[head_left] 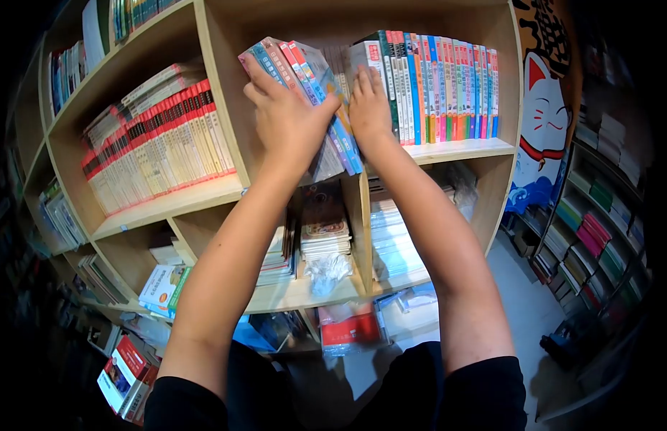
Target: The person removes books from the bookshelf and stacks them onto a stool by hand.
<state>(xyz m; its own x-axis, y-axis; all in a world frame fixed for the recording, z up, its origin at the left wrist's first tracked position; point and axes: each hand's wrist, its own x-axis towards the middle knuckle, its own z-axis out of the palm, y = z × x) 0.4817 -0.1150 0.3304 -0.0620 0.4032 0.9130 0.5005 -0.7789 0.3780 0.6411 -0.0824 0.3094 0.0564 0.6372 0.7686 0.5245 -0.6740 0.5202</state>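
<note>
The left hand (290, 123) clamps a tilted book bundle (307, 74); the right hand (370, 113) rests against the upright book row (441, 90). A loosened grip could spill the bundle

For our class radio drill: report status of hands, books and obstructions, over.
Left hand gripping tilted books. Right hand against left end of upright row. Space behind tilted books hidden, obstructions unclear.

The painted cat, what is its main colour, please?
The cat is mainly white, with red markings; the head view shows it best.
</note>
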